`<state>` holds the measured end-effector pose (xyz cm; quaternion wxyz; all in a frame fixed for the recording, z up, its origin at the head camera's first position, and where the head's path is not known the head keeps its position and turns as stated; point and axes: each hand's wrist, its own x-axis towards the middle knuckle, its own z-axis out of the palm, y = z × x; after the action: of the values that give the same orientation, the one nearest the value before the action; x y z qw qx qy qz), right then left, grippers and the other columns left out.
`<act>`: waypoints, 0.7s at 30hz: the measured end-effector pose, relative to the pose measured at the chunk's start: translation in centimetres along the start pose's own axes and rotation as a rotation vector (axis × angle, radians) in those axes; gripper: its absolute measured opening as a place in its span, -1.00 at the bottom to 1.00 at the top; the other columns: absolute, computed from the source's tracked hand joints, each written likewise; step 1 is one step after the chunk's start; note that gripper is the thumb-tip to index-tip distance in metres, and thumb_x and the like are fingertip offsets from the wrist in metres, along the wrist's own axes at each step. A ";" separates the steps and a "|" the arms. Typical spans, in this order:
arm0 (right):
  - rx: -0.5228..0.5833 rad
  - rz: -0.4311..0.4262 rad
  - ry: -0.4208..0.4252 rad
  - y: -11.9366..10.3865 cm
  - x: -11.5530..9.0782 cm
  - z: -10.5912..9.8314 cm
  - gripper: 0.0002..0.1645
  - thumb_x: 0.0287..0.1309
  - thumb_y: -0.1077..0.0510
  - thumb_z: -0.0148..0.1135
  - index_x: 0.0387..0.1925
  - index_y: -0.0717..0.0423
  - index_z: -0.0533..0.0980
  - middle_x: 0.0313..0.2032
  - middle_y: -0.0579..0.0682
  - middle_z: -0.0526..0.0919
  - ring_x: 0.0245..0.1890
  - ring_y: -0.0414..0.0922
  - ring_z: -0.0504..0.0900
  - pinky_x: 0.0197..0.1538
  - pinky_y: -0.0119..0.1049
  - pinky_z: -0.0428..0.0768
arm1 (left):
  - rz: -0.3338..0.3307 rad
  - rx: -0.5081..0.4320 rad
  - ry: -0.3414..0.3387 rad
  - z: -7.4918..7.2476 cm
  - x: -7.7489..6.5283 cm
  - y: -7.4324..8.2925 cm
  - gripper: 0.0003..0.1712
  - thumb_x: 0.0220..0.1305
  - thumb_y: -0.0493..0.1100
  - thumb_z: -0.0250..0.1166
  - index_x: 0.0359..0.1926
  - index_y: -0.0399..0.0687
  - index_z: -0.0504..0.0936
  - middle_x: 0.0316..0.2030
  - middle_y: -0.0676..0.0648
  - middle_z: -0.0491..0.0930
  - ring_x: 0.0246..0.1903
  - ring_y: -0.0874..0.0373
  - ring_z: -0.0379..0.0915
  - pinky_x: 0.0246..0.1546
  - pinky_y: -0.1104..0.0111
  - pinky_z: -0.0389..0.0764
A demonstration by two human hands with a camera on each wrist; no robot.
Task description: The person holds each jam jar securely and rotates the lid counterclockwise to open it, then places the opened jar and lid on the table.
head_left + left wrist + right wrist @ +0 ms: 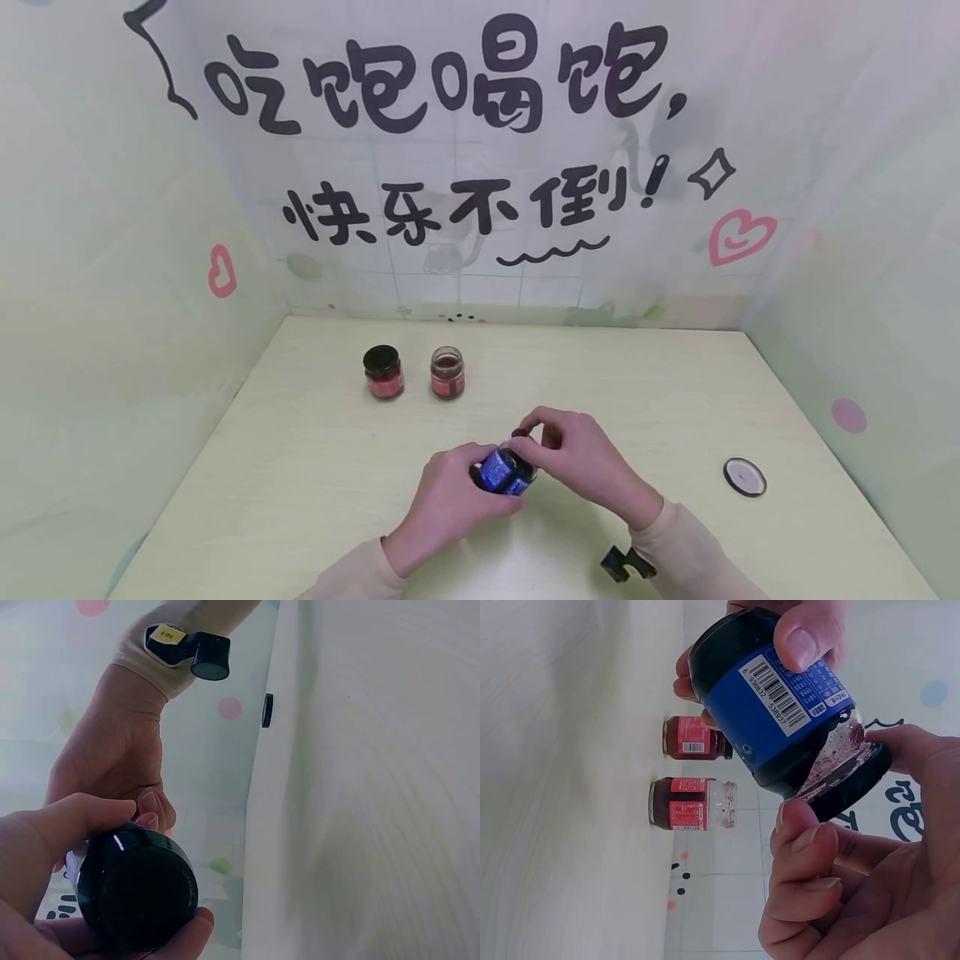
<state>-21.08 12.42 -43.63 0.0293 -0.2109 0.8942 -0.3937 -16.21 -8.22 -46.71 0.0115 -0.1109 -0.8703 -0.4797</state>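
Note:
Both hands hold a dark jar with a blue barcode label [502,472] just above the table's near middle, tilted. My left hand [452,493] grips the jar's body, its thumb [802,636] pressing on the label. My right hand [572,451] curls its fingers round the jar's black lid [857,785]. In the left wrist view the jar's dark base [136,889] faces the camera, with my right hand [112,765] behind it. The jar [780,712] holds dark contents below a clear neck.
Two small red-labelled jars stand at the back: one with a black lid [383,372], one without a lid [447,372]. A loose black-rimmed lid [745,477] lies flat on the pale table [315,467] at the right. Printed walls enclose three sides.

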 end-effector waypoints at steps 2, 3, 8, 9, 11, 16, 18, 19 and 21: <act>0.000 -0.005 -0.004 0.1 0.0 0.0 -0.69 0.19 -0.42 0.25 -0.28 -0.39 0.60 -0.68 -0.19 0.46 -0.66 -0.22 0.41 -0.55 -0.32 0.41 | -0.001 -0.004 0.001 0.0 0.0 -0.1 -0.43 -0.16 0.07 0.65 -0.05 0.09 0.74 -0.31 0.21 0.66 -0.38 0.27 0.54 -0.39 0.37 0.57; 0.000 -0.008 -0.005 0.1 0.0 0.0 -0.70 0.19 -0.42 0.25 -0.27 -0.39 0.60 -0.67 -0.19 0.47 -0.66 -0.22 0.42 -0.54 -0.31 0.42 | -0.002 -0.005 0.002 0.0 0.0 -0.1 -0.44 -0.16 0.06 0.65 -0.05 0.09 0.74 -0.31 0.20 0.66 -0.37 0.27 0.54 -0.38 0.37 0.57; 0.011 -0.024 -0.016 0.1 -0.1 0.0 -0.73 0.23 -0.38 0.25 -0.20 -0.41 0.60 -0.64 -0.22 0.51 -0.64 -0.22 0.45 -0.52 -0.30 0.46 | -0.008 -0.010 0.000 0.1 0.1 -0.2 -0.45 -0.16 0.06 0.65 -0.07 0.10 0.74 -0.30 0.20 0.67 -0.36 0.26 0.55 -0.37 0.37 0.57; 0.014 -0.027 -0.020 0.1 -0.1 0.0 -0.74 0.23 -0.37 0.25 -0.17 -0.42 0.60 -0.63 -0.23 0.52 -0.63 -0.22 0.46 -0.51 -0.30 0.47 | -0.010 -0.010 -0.002 0.1 0.1 -0.2 -0.45 -0.16 0.07 0.65 -0.07 0.10 0.74 -0.30 0.20 0.67 -0.37 0.26 0.55 -0.37 0.37 0.57; 0.022 -0.036 -0.027 0.2 -0.2 0.0 -0.73 0.25 -0.35 0.25 -0.12 -0.42 0.60 -0.62 -0.24 0.54 -0.62 -0.22 0.47 -0.50 -0.30 0.48 | -0.014 -0.011 -0.003 0.1 0.1 -0.2 -0.44 -0.16 0.08 0.65 -0.06 0.09 0.74 -0.30 0.19 0.67 -0.36 0.26 0.55 -0.37 0.36 0.57; 0.030 -0.059 -0.047 0.2 -0.2 -0.1 -0.72 0.28 -0.30 0.24 -0.03 -0.42 0.61 -0.59 -0.26 0.57 -0.59 -0.24 0.50 -0.48 -0.31 0.51 | -0.023 -0.005 -0.005 0.0 0.2 -0.2 -0.43 -0.15 0.05 0.65 -0.04 0.07 0.74 -0.29 0.17 0.68 -0.36 0.25 0.55 -0.37 0.36 0.58; 0.032 -0.064 -0.057 0.2 -0.3 -0.2 -0.73 0.30 -0.28 0.24 -0.03 -0.41 0.61 -0.58 -0.27 0.57 -0.58 -0.24 0.50 -0.47 -0.31 0.51 | -0.027 -0.003 -0.008 0.1 0.2 -0.2 -0.43 -0.15 0.05 0.65 -0.04 0.06 0.73 -0.29 0.16 0.68 -0.36 0.25 0.55 -0.37 0.36 0.58; 0.034 -0.065 -0.062 0.3 -0.3 -0.2 -0.74 0.30 -0.28 0.24 -0.04 -0.42 0.61 -0.57 -0.27 0.58 -0.58 -0.24 0.51 -0.47 -0.31 0.51 | -0.029 -0.004 -0.009 0.1 0.2 -0.2 -0.42 -0.15 0.05 0.65 -0.04 0.05 0.73 -0.29 0.15 0.68 -0.36 0.25 0.55 -0.37 0.35 0.58; 0.037 -0.067 -0.068 0.3 -0.3 -0.2 -0.75 0.31 -0.27 0.23 -0.04 -0.42 0.61 -0.57 -0.27 0.58 -0.58 -0.24 0.51 -0.47 -0.31 0.51 | -0.031 -0.003 -0.012 0.1 0.2 -0.2 -0.42 -0.15 0.06 0.65 -0.04 0.04 0.73 -0.29 0.14 0.68 -0.36 0.25 0.55 -0.37 0.35 0.58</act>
<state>-20.97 12.88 -43.70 0.0505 -0.2534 0.8777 -0.4035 -16.41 -8.22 -46.88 -0.0012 -0.1003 -0.8712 -0.4806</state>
